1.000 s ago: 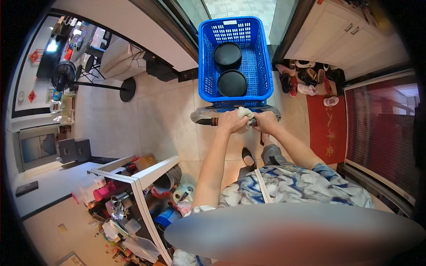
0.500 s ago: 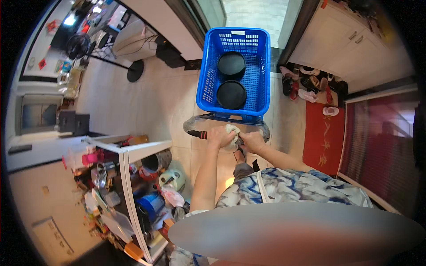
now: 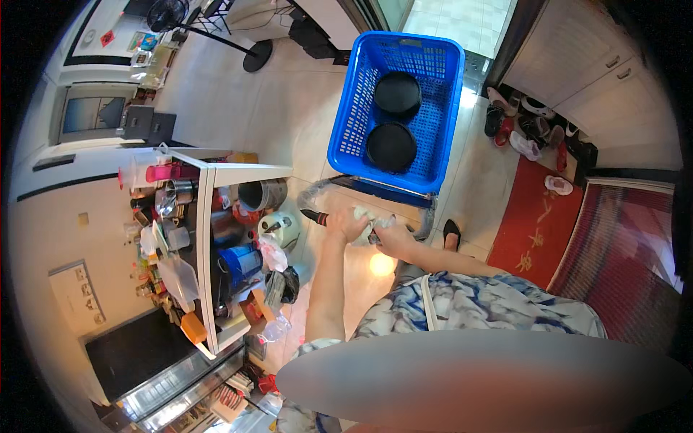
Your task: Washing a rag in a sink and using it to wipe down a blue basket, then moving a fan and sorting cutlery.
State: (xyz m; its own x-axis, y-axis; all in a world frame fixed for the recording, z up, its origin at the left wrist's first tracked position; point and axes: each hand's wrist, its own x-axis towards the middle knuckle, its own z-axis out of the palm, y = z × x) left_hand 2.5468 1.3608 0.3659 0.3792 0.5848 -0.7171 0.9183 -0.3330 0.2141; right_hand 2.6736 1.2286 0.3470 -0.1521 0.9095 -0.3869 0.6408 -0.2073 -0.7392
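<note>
My left hand (image 3: 348, 224) is closed round a push-cart handle (image 3: 314, 216), black with red bands at its left end. My right hand (image 3: 396, 239) grips the same handle farther right. A crumpled pale cloth (image 3: 364, 232) is bunched between the hands, against the bar. Clear plastic film wraps part of the handle's frame. Just ahead of the handle stands a blue plastic basket (image 3: 349, 108) with slotted walls. Inside it sit two round black lidded-looking tubs (image 3: 398, 94), one behind the other; their contents are hidden.
A doorway with a pale tiled floor (image 3: 455, 29) opens ahead. Shoes (image 3: 530, 126) lie under a white cabinet (image 3: 577, 65) at right, by a red mat (image 3: 530, 224). At left stands a crowded white shelf (image 3: 207, 252); beyond is a black fan (image 3: 258, 56).
The view has turned, with the basket now farther right and slightly tilted against the doorway. A black-shoed foot now shows right of the handle. Both hands keep their hold.
</note>
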